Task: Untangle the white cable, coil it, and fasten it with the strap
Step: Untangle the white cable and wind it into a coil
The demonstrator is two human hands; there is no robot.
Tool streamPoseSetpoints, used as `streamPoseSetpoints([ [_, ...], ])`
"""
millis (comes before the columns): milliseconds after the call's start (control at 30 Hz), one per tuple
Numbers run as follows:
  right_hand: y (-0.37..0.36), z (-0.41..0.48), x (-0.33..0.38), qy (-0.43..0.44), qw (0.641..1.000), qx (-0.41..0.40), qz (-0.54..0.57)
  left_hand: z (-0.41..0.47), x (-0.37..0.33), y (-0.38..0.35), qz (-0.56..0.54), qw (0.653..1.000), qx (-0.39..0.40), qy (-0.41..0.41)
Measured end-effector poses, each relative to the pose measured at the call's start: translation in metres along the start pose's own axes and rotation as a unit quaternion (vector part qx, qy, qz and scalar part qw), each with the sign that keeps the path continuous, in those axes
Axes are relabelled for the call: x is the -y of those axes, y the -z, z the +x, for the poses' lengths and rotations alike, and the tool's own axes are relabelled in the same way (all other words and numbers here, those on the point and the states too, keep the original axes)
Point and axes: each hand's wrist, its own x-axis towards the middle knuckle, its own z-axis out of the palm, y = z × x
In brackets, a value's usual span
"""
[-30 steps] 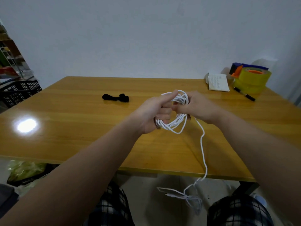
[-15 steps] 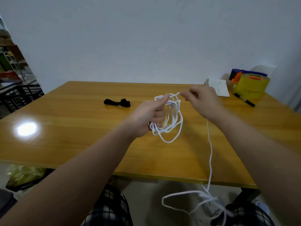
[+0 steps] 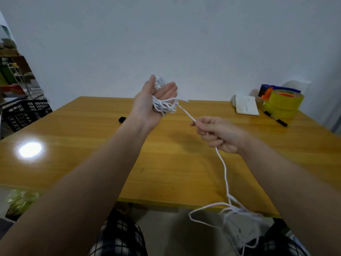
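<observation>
My left hand (image 3: 153,100) is raised above the table, palm up, fingers straight, with loops of the white cable (image 3: 164,106) wound around it. From the coil a strand runs down and right into my right hand (image 3: 219,134), whose curled fingers grip it. Below that hand the cable hangs past the table's front edge to a loose tangle (image 3: 238,213) over my lap. The black strap (image 3: 122,119) lies on the table, mostly hidden behind my left wrist.
The wooden table (image 3: 73,141) carries a notebook (image 3: 246,106), a black marker (image 3: 275,121) and yellow tape rolls with a dispenser (image 3: 282,100) at the back right. A black crate (image 3: 24,113) stands at the left beside the table.
My left hand has lifted and turned palm up with the coil around it. My right hand has moved down and right, drawing the strand taut. The view has tilted upward.
</observation>
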Motion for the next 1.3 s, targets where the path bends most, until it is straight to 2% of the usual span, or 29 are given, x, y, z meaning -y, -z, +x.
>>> streamPoseSetpoints([
  [33, 0.005, -0.003, -0.003, -0.011, 0.999, -0.011, -0.031, 0.005, -0.005, 0.007, -0.005, 0.999, -0.025, -0.018],
  [100, 0.015, -0.005, -0.007, 0.012, 0.989, -0.098, -0.115, 0.012, -0.01, 0.02, 0.028, 0.997, -0.061, -0.041],
  [167, 0.019, -0.004, -0.004, 0.088, 0.942, -0.211, -0.247, 0.011, -0.002, 0.028, 0.117, 0.99, -0.072, -0.035],
  [200, 0.017, -0.003, -0.001, 0.119, 0.895, -0.242, -0.355, 0.011, 0.005, 0.031, 0.161, 0.984, -0.073, -0.031],
  [233, 0.013, -0.002, 0.001, 0.128, 0.833, -0.239, -0.482, 0.011, 0.012, 0.032, 0.19, 0.979, -0.071, -0.029],
  [300, 0.0, -0.002, 0.004, 0.132, 0.699, -0.188, -0.677, 0.011, 0.023, 0.03, 0.215, 0.975, -0.056, -0.024],
  [333, -0.006, -0.003, 0.005, 0.152, 0.657, -0.164, -0.72, 0.011, 0.027, 0.028, 0.229, 0.972, -0.051, -0.024],
  [400, -0.018, -0.004, 0.011, 0.216, 0.621, -0.119, -0.744, 0.013, 0.03, 0.026, 0.278, 0.958, -0.055, -0.039],
  [467, -0.023, -0.001, 0.017, 0.295, 0.618, -0.082, -0.724, 0.015, 0.034, 0.024, 0.343, 0.937, -0.048, -0.049],
  [533, -0.022, 0.002, 0.024, 0.33, 0.635, -0.08, -0.694, 0.012, 0.036, 0.019, 0.403, 0.914, -0.032, -0.046],
  [600, -0.021, 0.001, 0.03, 0.33, 0.665, -0.096, -0.663, 0.009, 0.04, 0.017, 0.436, 0.899, -0.009, -0.038],
  [733, -0.02, 0.002, 0.036, 0.315, 0.705, -0.109, -0.627, 0.007, 0.048, 0.018, 0.442, 0.891, 0.098, -0.045],
  [767, -0.02, 0.003, 0.037, 0.308, 0.722, -0.098, -0.612, 0.006, 0.05, 0.018, 0.425, 0.897, 0.113, -0.048],
  [867, -0.02, -0.001, 0.038, 0.28, 0.814, -0.079, -0.502, 0.003, 0.055, 0.017, 0.398, 0.907, 0.128, -0.053],
  [900, -0.022, -0.002, 0.037, 0.282, 0.826, -0.076, -0.482, 0.002, 0.055, 0.015, 0.407, 0.903, 0.129, -0.052],
  [1000, -0.026, -0.005, 0.033, 0.3, 0.839, -0.068, -0.45, 0.003, 0.055, 0.013, 0.442, 0.887, 0.125, -0.042],
  [1067, -0.027, -0.006, 0.032, 0.316, 0.854, -0.083, -0.406, 0.004, 0.052, 0.013, 0.438, 0.889, 0.135, -0.023],
  [1133, -0.02, -0.004, 0.033, 0.317, 0.849, -0.154, -0.393, -0.003, 0.049, 0.013, 0.386, 0.905, 0.178, 0.019],
  [1200, -0.009, -0.004, 0.033, 0.282, 0.838, -0.201, -0.421, -0.012, 0.048, 0.012, 0.338, 0.908, 0.231, 0.088],
  [1300, -0.003, -0.007, 0.033, 0.203, 0.837, -0.162, -0.481, -0.02, 0.045, 0.015, 0.44, 0.851, 0.264, 0.113],
])
